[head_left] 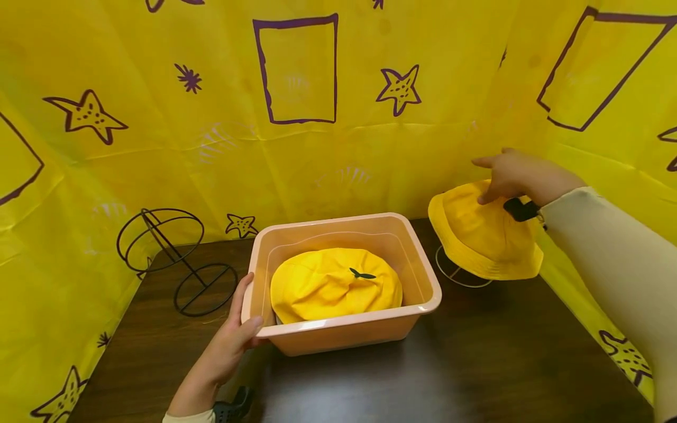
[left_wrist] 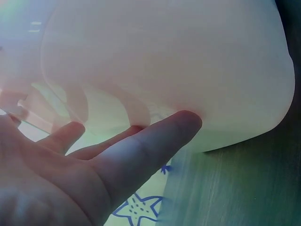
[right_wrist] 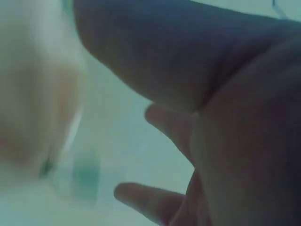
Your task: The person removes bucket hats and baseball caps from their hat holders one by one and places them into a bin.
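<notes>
My left hand (head_left: 233, 335) rests against the near left corner of a pale pink plastic basin (head_left: 341, 323). The thumb lies by the front rim, the other fingers along the left side; in the left wrist view the straight thumb presses the outer wall (left_wrist: 225, 70). Inside the basin lies a yellow cloth hat (head_left: 322, 282) with a small green leaf sprout on top. At the right, another yellow hat (head_left: 476, 235) with a brim sits tilted on a white wire stand (head_left: 465, 284). Over its crown hovers my right hand (head_left: 520, 175), fingers spread and holding nothing.
A black wire hat stand (head_left: 206, 281) with a round top stands left of the basin on the dark wooden table (head_left: 423, 376). Yellow cloth (head_left: 317, 164) with drawn stars and frames walls in the back and both sides.
</notes>
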`<state>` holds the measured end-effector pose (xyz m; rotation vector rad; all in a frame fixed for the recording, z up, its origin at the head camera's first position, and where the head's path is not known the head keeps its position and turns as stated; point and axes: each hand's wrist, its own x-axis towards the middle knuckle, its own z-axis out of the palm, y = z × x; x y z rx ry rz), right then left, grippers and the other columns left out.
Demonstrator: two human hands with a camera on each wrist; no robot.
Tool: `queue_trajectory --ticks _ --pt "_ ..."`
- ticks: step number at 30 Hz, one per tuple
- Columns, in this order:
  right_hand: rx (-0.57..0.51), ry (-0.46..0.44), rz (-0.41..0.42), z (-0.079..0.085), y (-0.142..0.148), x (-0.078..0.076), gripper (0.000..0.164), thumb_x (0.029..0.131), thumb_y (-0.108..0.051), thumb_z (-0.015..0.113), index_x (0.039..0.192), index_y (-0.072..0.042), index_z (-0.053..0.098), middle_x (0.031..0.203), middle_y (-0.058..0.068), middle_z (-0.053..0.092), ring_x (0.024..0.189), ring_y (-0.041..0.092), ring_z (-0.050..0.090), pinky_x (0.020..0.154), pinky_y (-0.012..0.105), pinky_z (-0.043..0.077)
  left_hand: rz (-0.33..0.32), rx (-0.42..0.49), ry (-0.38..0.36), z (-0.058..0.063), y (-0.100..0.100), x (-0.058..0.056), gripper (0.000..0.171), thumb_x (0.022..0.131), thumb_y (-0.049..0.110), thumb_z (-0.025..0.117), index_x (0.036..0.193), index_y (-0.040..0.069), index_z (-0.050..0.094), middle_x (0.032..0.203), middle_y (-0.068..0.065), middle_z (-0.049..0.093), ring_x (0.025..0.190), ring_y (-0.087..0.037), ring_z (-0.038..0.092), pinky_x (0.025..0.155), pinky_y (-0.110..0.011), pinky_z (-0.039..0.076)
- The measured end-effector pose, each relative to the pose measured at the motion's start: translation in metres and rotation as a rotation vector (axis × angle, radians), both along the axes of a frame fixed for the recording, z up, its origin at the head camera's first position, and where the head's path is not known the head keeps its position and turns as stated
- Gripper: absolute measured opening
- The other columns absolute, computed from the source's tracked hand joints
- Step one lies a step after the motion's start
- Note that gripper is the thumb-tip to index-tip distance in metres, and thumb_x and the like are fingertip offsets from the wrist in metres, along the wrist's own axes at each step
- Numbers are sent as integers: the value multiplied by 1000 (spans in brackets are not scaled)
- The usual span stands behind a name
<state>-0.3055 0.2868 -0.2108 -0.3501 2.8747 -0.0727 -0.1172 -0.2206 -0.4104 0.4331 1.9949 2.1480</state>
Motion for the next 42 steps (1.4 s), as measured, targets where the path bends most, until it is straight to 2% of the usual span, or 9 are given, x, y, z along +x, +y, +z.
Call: queue_trajectory --ticks 2,5,8,11,15,18,22,29,42 --pt "2 -19 3 4 17 -2 92 86 -31 78 153 5 27 135 44 41 126 58 35 96 64 36 2 -4 1 0 0 0 74 102 8 43 158 28 0 156 -23 -9 115 -55 44 82 -42 53" --pt "-71 -109 -44 9 34 -2 91 90 -33 75 156 0 23 137 42 38 84 40 57 73 53 49 2 -3 -1 -1 0 -1 74 102 7 43 158 28 0 156 -23 -8 115 -55 43 82 -43 53" --pt "-148 -175 -80 11 42 -1 87 93 -32 72 158 -4 21 139 44 33 57 21 41 52 37 41 -1 -1 -1 -1 -1 -1 74 102 7 43 158 27 -1 156 -22 -8 116 -55 43 82 -43 53" --pt "-142 -162 -29 8 46 -3 79 94 -29 71 155 -1 28 133 45 39 60 21 48 52 36 40 -4 3 1 -2 -1 -1 74 102 7 43 158 27 -1 156 -22 -8 116 -56 42 82 -43 53" --pt "-64 -60 68 -1 46 -4 68 91 -27 74 144 5 46 119 35 57 90 35 59 70 47 48 -6 5 4 -2 -1 0 74 103 7 42 158 27 -2 156 -22 -8 117 -56 42 82 -44 53" --pt "-76 -4 80 -9 45 -3 54 89 -19 75 132 9 57 107 26 65 84 33 62 72 48 52 -3 1 2 -2 -1 0 74 102 7 42 158 27 -1 156 -21 -9 117 -56 42 82 -44 53" --pt "-159 19 45 -15 46 -1 39 89 -8 71 122 10 63 100 23 66 67 24 61 59 39 54 -1 0 4 -2 -1 0 73 102 6 41 158 27 -1 156 -21 -9 118 -56 41 83 -44 53" --pt "-135 94 74 -16 52 1 29 89 -7 69 114 8 68 96 21 68 65 22 63 59 37 54 -7 6 10 -2 0 1 73 102 7 41 158 27 -1 156 -22 -9 118 -56 41 83 -45 52" --pt "-313 85 -115 14 82 2 38 96 -11 61 125 14 59 107 30 63 75 31 70 66 46 57 16 1 -10 -3 1 0 73 101 9 44 158 27 1 156 -21 -8 116 -54 45 82 -44 53"
